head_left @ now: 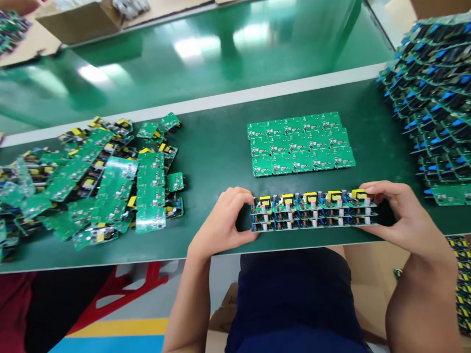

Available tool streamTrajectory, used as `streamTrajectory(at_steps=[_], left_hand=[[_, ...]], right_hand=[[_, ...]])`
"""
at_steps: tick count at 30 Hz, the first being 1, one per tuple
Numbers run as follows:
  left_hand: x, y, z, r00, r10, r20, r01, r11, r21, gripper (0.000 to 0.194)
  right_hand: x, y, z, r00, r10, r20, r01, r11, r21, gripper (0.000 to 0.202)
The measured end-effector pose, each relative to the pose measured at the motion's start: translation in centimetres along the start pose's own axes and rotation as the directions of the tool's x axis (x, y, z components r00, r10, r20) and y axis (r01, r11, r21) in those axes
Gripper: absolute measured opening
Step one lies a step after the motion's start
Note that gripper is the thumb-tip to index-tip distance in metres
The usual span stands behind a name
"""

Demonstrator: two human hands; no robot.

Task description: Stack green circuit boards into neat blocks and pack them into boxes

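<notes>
Between my two hands is a short stack of circuit board strips [312, 212], three layers deep, with yellow transformers on the top layer. My left hand [230, 215] grips the stack's left end, thumb low and fingers above. At the right end my right hand [399, 213] pinches it the same way. The stack is level, close to the table's front edge. Just beyond it, green circuit board panels [300, 144] lie in three rows, their component side hidden underneath.
A loose heap of circuit boards [99, 181] covers the table's left part. Tall stacked boards with blue parts [437, 108] rise at the right. A cardboard box [79, 22] stands at the far left, and a red stool [125, 289] is below the table.
</notes>
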State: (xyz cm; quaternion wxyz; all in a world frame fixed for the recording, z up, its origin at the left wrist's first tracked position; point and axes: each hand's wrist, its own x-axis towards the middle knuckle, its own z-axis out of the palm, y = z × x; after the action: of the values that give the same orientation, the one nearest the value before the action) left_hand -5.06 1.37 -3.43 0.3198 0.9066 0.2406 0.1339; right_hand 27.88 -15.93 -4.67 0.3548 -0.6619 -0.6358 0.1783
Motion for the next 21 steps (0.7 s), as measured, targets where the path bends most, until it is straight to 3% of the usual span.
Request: streamTrajectory(at_steps=[21], left_hand=[[0.04, -0.1, 0.12, 1.0, -0.015, 0.008, 0.015, 0.999, 0.051, 0.038]], right_hand=[[0.19, 0.28, -0.25, 0.998, 0.062, 0.018, -0.063, 0.997, 0.047, 0.06]])
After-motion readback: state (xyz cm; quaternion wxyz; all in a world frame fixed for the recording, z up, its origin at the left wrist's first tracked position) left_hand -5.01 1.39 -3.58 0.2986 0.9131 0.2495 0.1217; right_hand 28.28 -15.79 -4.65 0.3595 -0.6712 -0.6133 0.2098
